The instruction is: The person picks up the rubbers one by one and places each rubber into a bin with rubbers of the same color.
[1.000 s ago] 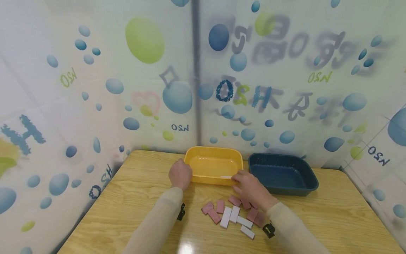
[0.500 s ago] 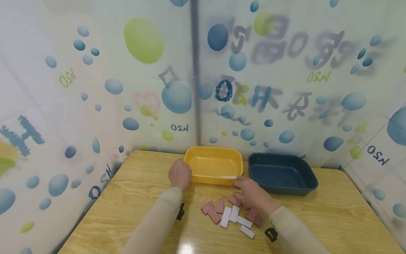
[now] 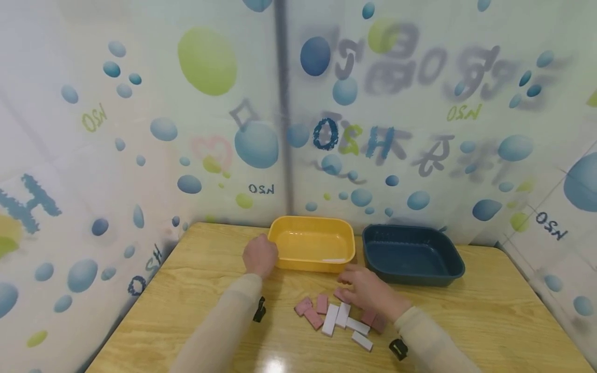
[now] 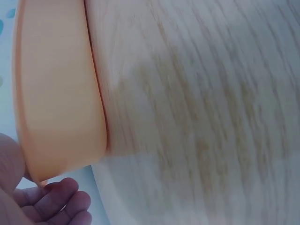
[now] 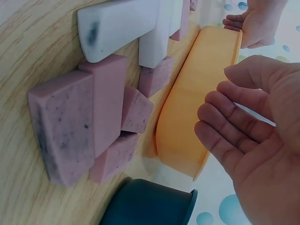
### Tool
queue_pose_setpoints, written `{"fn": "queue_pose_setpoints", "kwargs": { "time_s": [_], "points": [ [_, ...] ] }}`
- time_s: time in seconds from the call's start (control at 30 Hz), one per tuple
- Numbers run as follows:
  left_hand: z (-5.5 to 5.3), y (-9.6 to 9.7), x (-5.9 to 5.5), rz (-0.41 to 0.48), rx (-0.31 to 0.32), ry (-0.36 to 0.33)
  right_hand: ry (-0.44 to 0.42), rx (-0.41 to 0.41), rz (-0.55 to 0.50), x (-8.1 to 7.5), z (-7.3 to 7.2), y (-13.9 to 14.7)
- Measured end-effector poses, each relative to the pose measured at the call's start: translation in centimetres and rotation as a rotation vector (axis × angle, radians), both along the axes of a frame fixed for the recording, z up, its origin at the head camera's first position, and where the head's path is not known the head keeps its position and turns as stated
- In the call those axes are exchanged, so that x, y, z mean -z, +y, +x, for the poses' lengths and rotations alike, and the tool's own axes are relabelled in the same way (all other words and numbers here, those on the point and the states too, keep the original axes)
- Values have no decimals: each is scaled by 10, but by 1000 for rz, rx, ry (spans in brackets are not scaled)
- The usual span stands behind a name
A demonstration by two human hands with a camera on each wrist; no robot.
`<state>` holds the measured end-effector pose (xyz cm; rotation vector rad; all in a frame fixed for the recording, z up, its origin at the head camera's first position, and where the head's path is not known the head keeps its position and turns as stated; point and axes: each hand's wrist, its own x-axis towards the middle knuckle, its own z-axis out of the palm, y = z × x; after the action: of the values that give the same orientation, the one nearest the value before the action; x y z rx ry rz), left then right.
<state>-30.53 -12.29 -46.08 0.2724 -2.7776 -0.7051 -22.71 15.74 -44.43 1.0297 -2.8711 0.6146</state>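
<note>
My left hand (image 3: 260, 255) grips the left end of the yellow plastic basin (image 3: 284, 263); the left wrist view shows thumb and fingers (image 4: 63, 188) at its rim corner. Inside the basin, along the near wall, a white block (image 3: 333, 260) is partly visible. My right hand (image 3: 373, 294) hovers in front of the basin, over the pink blocks (image 3: 313, 318). In the right wrist view its fingers (image 5: 234, 124) are loosely bent and hold nothing. Several white blocks (image 3: 330, 320) lie among the pink ones, a few of which the right hand hides in the head view.
A dark blue basin (image 3: 452, 273) stands right of the yellow one, near the back edge of the wooden table (image 3: 186, 269). Behind both hangs a patterned curtain (image 3: 224, 119). The loose blocks lie close together in front of the yellow basin.
My right hand has drawn back from the yellow basin's near rim toward the pink blocks, leaving the white block inside. The left hand stays at the basin's end. The head view has shifted slightly.
</note>
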Motion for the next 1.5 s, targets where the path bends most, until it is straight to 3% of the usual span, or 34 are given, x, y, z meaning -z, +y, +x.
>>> {"fn": "queue_pose_setpoints", "kwargs": {
  "time_s": [0.53,0.8,0.97,1.33,1.5],
  "points": [
    [5,-8,0,-8,43,18,12,-55,-20,4,1,1],
    [9,-10,3,27,77,40,-52,-46,-40,6,3,1],
    [11,-11,6,63,82,48,-47,-46,-46,7,4,0],
    [13,-11,9,85,74,77,-60,-4,32,9,10,-4],
    [14,-10,12,79,79,108,-23,-43,45,9,10,-4]
  ]
}}
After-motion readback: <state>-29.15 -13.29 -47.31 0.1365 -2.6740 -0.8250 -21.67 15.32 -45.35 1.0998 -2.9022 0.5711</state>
